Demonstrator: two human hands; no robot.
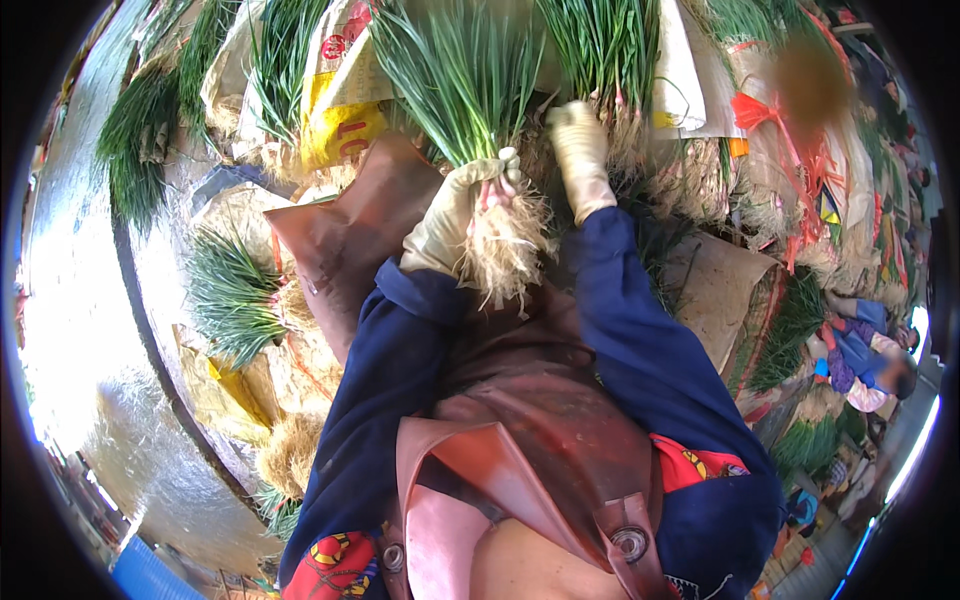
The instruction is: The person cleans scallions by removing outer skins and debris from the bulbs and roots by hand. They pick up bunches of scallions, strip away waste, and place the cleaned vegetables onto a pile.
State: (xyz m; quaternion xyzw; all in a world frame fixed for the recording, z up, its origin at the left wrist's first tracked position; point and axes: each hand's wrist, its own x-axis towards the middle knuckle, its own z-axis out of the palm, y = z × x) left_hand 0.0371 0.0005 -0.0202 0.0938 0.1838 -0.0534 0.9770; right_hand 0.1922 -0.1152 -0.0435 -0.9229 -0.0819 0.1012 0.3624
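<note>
My left hand [442,220], in a pale rubber glove, is closed around a bunch of scallions [462,85] just above their pinkish bulbs. The green leaves fan out away from me, and the shaggy pale roots hang toward my apron. To the right, my right hand [579,155], gloved the same way, has its fingers curled beside another bunch of scallions [610,50] at the far side. Its fingertips are hidden, so whatever it grips does not show. A brown apron [530,420] covers my lap.
More scallion bundles [240,295] lie on sacking at the left, beside a wet, shiny floor [90,300]. A yellow printed sack [340,130] sits far left of centre. Orange-red plastic strips [795,170] hang among bundles at the right. Another person [860,360] is at the far right.
</note>
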